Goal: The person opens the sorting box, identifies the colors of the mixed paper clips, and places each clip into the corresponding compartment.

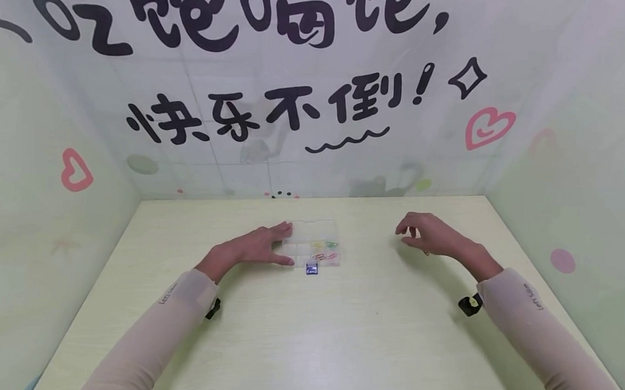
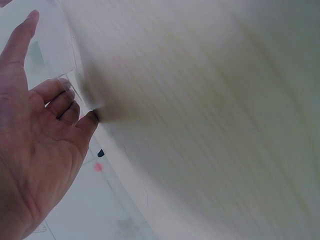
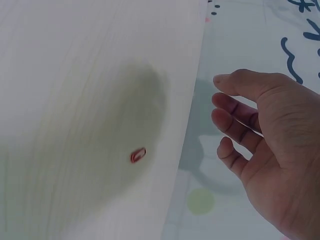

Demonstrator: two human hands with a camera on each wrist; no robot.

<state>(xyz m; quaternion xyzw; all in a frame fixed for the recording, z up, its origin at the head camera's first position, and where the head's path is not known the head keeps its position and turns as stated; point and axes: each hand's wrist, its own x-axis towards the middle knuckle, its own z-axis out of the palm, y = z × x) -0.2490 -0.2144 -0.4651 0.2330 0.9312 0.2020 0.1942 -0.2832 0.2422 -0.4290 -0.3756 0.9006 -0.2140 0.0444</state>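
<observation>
A clear plastic divided box [image 1: 313, 228] lies on the table in the head view. Its right-hand compartments hold paper clips: a yellow one [image 1: 317, 244], a green one [image 1: 331, 244], a red one [image 1: 319, 257] and a pink one [image 1: 332, 256]. My left hand [image 1: 255, 245] is at the box's left side, thumb and fingers spread and extended against its edge. Above the table to the right hovers my right hand [image 1: 429, 233], fingers loosely bent and holding nothing. Under it a single red paper clip [image 3: 138, 155] lies on the tabletop. The box is out of both wrist views.
A small blue piece [image 1: 312, 269] with white marks sits at the box's front edge. The pale wooden table [image 1: 303, 343] meets a back wall [image 1: 227, 178] with black lettering. Side walls stand left and right.
</observation>
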